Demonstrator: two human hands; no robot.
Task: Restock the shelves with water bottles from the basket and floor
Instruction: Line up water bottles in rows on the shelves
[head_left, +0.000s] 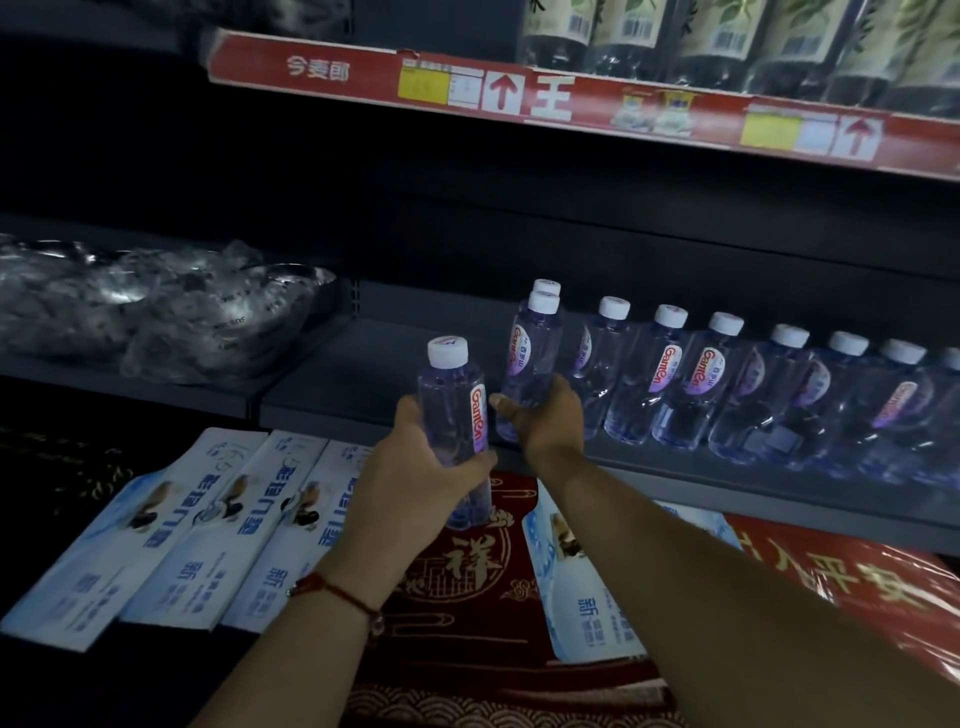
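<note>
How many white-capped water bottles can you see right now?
11. One in the left hand, off the shelf; one gripped by the right hand at the row's left end, another behind it; eight more run right along the shelf. More may be cut off.

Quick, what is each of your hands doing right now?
Left hand: grips a water bottle, held upright in front of the shelf.
Right hand: holds the end bottle of the row on the shelf.

The rightmost water bottle (953, 364) in the shelf row is cut off by the right edge. A rear bottle (546, 286) shows only its cap behind the front one. Price tags (423, 85) are too blurred to read.
</note>
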